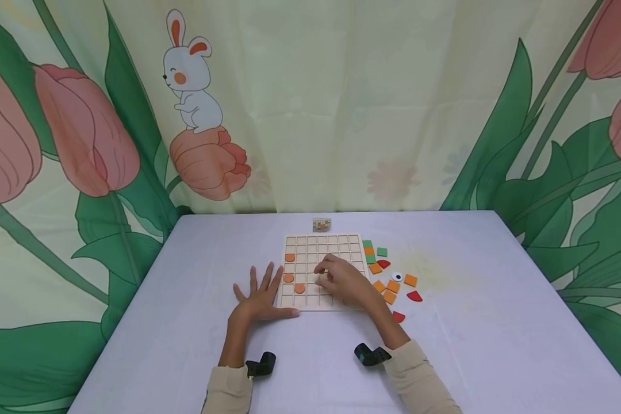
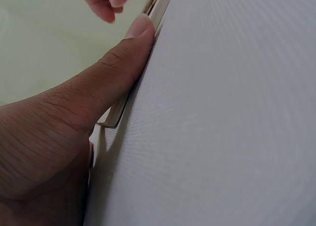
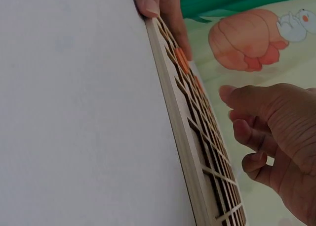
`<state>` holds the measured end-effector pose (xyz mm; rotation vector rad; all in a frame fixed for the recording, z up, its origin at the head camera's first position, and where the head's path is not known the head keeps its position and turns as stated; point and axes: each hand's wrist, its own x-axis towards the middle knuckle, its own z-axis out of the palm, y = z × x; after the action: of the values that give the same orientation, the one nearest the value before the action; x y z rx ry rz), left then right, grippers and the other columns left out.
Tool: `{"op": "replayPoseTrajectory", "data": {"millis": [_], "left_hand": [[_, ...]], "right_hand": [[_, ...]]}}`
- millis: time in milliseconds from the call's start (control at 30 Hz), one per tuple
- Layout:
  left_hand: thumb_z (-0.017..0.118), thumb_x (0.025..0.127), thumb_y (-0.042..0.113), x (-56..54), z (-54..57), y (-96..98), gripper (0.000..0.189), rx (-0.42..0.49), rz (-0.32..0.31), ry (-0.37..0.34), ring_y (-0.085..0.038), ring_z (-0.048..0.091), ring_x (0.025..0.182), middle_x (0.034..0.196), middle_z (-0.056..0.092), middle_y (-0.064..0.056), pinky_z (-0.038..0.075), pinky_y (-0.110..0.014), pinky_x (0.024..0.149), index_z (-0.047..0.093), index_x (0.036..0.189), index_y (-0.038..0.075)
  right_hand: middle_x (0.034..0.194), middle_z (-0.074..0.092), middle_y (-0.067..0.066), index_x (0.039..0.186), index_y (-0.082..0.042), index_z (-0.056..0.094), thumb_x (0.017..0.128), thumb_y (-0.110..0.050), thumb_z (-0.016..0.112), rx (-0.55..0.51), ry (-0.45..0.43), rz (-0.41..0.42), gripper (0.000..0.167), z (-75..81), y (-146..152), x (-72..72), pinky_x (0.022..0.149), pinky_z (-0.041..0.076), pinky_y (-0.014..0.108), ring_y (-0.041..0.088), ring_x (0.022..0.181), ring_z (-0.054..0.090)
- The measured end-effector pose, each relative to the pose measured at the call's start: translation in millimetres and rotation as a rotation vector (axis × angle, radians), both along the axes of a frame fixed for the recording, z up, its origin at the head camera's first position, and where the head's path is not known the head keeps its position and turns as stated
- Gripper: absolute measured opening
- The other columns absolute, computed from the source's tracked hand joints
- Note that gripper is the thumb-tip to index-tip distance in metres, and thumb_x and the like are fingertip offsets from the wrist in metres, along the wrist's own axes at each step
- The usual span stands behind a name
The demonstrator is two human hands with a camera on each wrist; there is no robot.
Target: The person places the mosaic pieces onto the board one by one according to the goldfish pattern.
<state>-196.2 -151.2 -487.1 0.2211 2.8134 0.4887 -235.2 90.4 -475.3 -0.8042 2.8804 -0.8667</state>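
A square wooden grid board (image 1: 310, 306) lies on the table with three orange discs, the upper disc (image 1: 290, 257), the middle disc (image 1: 288, 278) and the lower disc (image 1: 299, 288), in its left part. My left hand (image 1: 259, 303) rests with spread fingers at the board's lower left corner. Its thumb (image 2: 123, 53) lies along the near edge in the left wrist view. Over the middle of the board hovers my right hand (image 1: 344, 280), its fingers loosely bent and the thumb apart from them. In the right wrist view nothing shows between those fingers (image 3: 247, 132).
Right of the board lie several orange squares (image 1: 410, 280), green squares (image 1: 382, 252), red wedge pieces (image 1: 414, 296) and a white disc with a dark centre (image 1: 397, 277). A small patterned block (image 1: 321, 225) stands behind the board. A printed curtain (image 1: 310, 115) hangs behind the table.
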Motion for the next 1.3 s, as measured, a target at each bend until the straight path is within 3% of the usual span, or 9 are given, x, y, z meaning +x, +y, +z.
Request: {"op": "replayPoseTrajectory", "data": {"millis": [167,567,867,1300], "left_hand": [[0.07,0.071,0.072,-0.7,-3.2,-0.6,0.118,0.002,0.001,0.0,-0.046,-0.016,0.148,0.167,-0.002,-0.007,-0.007,-0.082,0.102,0.009,0.159,0.023],[0.07,0.069,0.073,-2.8,-6.0,0.2,0.118,0.014,0.007,-0.005,-0.044,-0.019,0.148,0.167,-0.004,-0.005,-0.009,-0.081,0.102,0.009,0.159,0.026],[0.073,0.07,0.069,1.2,-0.6,-0.3,0.117,0.055,0.01,-0.007,-0.045,-0.018,0.148,0.167,-0.002,-0.007,-0.011,-0.081,0.102,0.011,0.159,0.024],[0.072,0.07,0.07,-0.7,-2.8,-0.2,0.117,0.057,0.006,-0.013,-0.045,-0.02,0.147,0.167,-0.004,-0.006,-0.011,-0.08,0.101,0.01,0.159,0.025]], "right_hand": [[0.101,0.062,-0.002,0.107,-0.01,0.071,0.09,-0.022,0.071,-0.007,0.033,-0.049,0.021,2.3,19.9,-5.5,0.067,0.048,0.021,0.009,0.075,0.052],[0.099,0.062,0.006,0.106,-0.005,0.07,0.09,-0.018,0.07,-0.072,0.0,-0.239,0.02,1.8,80.1,-12.0,0.065,0.047,0.025,0.016,0.074,0.051],[0.103,0.059,0.01,0.116,-0.005,0.067,0.092,-0.018,0.067,-0.041,-0.099,-0.42,0.027,-0.8,114.2,-14.1,0.071,0.049,0.027,0.022,0.085,0.052],[0.102,0.057,0.012,0.117,-0.003,0.067,0.091,-0.017,0.069,0.001,-0.12,-0.446,0.03,-10.1,124.4,-16.0,0.067,0.047,0.025,0.022,0.083,0.051]]}}
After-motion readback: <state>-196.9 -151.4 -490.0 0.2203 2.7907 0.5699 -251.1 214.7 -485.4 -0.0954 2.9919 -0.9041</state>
